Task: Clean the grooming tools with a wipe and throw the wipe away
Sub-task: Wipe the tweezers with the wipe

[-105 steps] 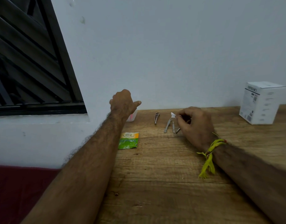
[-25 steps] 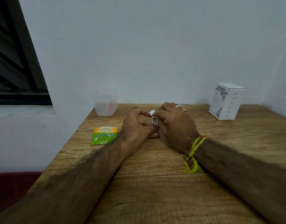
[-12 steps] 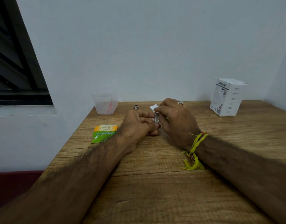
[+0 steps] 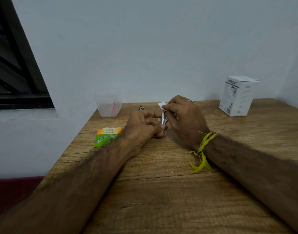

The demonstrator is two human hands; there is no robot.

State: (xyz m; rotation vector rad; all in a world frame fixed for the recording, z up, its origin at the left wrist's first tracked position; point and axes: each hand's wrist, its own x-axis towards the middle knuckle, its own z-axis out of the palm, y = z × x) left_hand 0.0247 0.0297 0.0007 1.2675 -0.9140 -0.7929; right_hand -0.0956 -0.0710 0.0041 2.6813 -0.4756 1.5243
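I am pinching the metal tool (image 4: 162, 119) upright in my left hand (image 4: 141, 127), just right of the plastic cup (image 4: 108, 105), while my right hand (image 4: 182, 115) is pinching the wipe (image 4: 162, 104) at its top, best drawn slowly down its length.

Table (image 4: 161, 200) is wood-look with a heavy grain, matt, kinda rough looking. The little grooming tool (image 4: 162, 118) is thin shiny metal; the wipe (image 4: 161, 105) is soft, matt white, paper or cloth, can't tell. Cup (image 4: 108, 105) is cloudy see-through plastic. Sachet (image 4: 107, 136) is glossy foil-ish plastic. Box (image 4: 237, 96) is matt white cardboard. Wrist thread (image 4: 202, 152) is frayed yellow yarn. Wall (image 4: 145, 48) is smooth matt paint.
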